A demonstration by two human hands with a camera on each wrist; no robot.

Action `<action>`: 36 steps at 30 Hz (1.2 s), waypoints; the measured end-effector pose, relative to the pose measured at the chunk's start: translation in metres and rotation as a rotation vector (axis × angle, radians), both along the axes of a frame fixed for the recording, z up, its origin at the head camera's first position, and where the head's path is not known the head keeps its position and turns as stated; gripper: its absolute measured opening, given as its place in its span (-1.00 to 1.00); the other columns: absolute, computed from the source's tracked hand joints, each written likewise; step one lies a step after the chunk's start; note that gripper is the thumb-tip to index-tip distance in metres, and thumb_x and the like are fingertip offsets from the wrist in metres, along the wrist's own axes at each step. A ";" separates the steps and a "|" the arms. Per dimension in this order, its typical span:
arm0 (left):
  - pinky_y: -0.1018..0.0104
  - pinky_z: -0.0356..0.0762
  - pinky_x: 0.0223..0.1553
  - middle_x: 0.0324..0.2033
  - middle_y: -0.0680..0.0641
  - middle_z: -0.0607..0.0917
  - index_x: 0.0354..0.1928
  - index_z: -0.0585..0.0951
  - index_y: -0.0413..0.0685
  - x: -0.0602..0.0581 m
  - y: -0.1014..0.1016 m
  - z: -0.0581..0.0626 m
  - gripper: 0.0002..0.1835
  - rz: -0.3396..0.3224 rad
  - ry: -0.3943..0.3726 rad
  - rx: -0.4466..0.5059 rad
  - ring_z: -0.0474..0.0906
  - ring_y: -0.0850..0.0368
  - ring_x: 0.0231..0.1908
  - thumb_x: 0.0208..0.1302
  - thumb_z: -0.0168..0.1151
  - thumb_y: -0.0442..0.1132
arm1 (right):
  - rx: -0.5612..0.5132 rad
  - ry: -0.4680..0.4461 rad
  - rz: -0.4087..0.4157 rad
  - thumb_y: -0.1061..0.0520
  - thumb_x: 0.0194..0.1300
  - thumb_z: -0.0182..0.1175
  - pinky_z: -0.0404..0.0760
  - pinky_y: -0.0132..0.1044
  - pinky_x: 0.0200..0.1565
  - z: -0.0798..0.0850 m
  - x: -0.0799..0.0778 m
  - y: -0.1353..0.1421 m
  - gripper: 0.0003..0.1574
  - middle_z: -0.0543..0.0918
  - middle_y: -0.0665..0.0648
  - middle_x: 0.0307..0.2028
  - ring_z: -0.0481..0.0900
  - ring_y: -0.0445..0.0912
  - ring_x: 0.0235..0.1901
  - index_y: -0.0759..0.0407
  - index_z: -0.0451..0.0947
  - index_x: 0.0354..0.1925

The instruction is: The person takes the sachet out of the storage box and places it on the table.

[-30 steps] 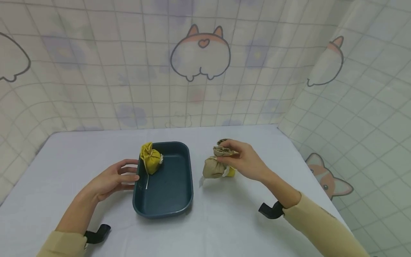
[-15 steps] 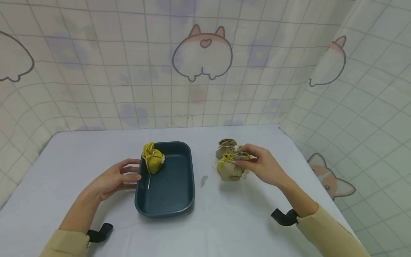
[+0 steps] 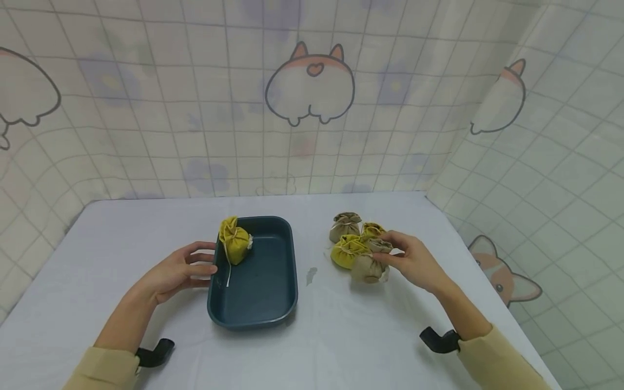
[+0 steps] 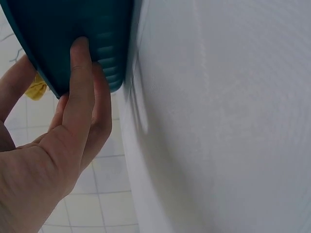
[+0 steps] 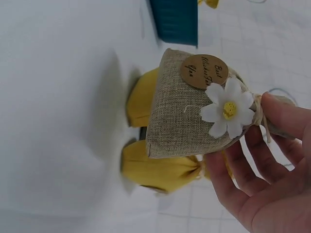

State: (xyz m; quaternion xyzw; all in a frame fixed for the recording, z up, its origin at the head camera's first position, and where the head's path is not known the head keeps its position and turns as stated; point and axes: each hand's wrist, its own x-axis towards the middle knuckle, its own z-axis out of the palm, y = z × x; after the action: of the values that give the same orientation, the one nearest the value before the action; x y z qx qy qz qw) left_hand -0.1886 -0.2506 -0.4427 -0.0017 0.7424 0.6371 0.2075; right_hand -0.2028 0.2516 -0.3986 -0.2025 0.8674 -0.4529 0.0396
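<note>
In the head view, my right hand pinches the gathered neck of a beige drawstring pouch. The right wrist view shows this pouch's white flower and round brown tag; it hangs just above the white table. Two yellow pouches, one nearer and one behind, sit close beside it, with another beige pouch at the back. My left hand touches the left wall of a dark teal tray, its fingers fairly straight along the outside. A yellow pouch leans in the tray's back left corner.
The white tablecloth has a small grey mark right of the tray. A patterned curtain hangs behind the table, and a similar one at the right. Each wrist wears a black strap mount, the right one near the sleeve.
My right hand has carried the beige pouch rightward and toward me, away from the tray, to the front of the other pouches. The yellow pouches behind have come into view. My left hand stays at the tray.
</note>
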 end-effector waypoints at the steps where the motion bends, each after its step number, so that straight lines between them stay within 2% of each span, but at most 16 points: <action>1: -0.12 0.62 0.14 0.34 -0.44 0.35 0.54 0.11 -0.24 0.000 0.000 0.000 -0.17 0.001 0.000 0.002 0.58 -0.17 0.12 0.37 0.35 -0.33 | 0.008 -0.001 -0.008 0.13 0.40 0.37 0.72 -0.20 -0.03 -0.003 -0.001 0.001 -0.72 0.69 0.08 -0.07 0.63 -0.02 -0.04 0.19 0.63 0.02; 10: -0.12 0.62 0.13 0.33 -0.44 0.36 0.54 0.11 -0.25 0.000 0.000 -0.001 -0.17 -0.004 0.012 0.003 0.58 -0.18 0.12 0.37 0.36 -0.33 | 0.062 -0.018 -0.100 0.09 0.37 0.40 0.64 -0.09 -0.07 -0.028 -0.010 0.010 -0.63 0.71 0.12 -0.03 0.63 0.11 0.05 0.24 0.63 0.05; 16: -0.11 0.62 0.14 0.33 -0.44 0.36 0.54 0.11 -0.25 0.000 0.000 -0.001 -0.17 -0.002 0.014 0.005 0.58 -0.17 0.12 0.37 0.35 -0.34 | 0.080 0.013 -0.169 0.04 0.30 0.47 0.68 -0.11 -0.13 -0.031 -0.015 0.009 -0.58 0.71 0.15 -0.03 0.66 0.13 0.00 0.22 0.62 0.01; 22: -0.09 0.63 0.13 0.34 -0.43 0.36 0.54 0.12 -0.24 0.000 0.000 -0.002 -0.16 -0.002 0.008 0.011 0.58 -0.16 0.12 0.36 0.36 -0.32 | 0.098 0.056 -0.190 0.06 0.21 0.54 0.73 -0.22 -0.14 -0.021 -0.016 0.011 -0.55 0.69 0.15 -0.11 0.68 0.07 -0.12 0.21 0.60 -0.04; 28: -0.10 0.62 0.14 0.34 -0.42 0.35 0.54 0.12 -0.23 0.000 0.000 -0.001 -0.17 -0.003 0.012 0.008 0.57 -0.18 0.13 0.37 0.35 -0.33 | 0.099 0.151 -0.205 0.10 0.17 0.56 0.67 -0.40 -0.16 -0.001 -0.016 0.011 -0.57 0.65 0.08 -0.27 0.60 -0.02 -0.24 0.23 0.60 -0.10; 31: -0.11 0.62 0.14 0.34 -0.43 0.34 0.55 0.11 -0.24 -0.001 0.000 -0.002 -0.17 -0.006 0.014 0.006 0.57 -0.17 0.13 0.37 0.36 -0.33 | 0.062 0.163 -0.196 0.10 0.19 0.55 0.68 -0.34 -0.10 0.008 -0.016 0.005 -0.59 0.66 0.11 -0.25 0.59 -0.01 -0.22 0.26 0.60 -0.11; 36: -0.11 0.62 0.13 0.34 -0.44 0.34 0.55 0.10 -0.24 0.000 -0.001 -0.004 -0.16 -0.009 0.015 0.006 0.57 -0.17 0.12 0.38 0.35 -0.32 | -0.012 0.151 -0.118 0.13 0.26 0.50 0.69 -0.12 0.01 0.016 -0.017 -0.014 -0.66 0.67 0.15 -0.16 0.62 0.00 -0.14 0.28 0.61 -0.11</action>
State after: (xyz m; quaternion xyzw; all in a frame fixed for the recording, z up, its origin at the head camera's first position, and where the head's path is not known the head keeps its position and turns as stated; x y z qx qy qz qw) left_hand -0.1890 -0.2516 -0.4463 0.0071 0.7419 0.6385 0.2048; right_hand -0.2202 0.2376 -0.3827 -0.1848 0.8756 -0.4430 -0.0540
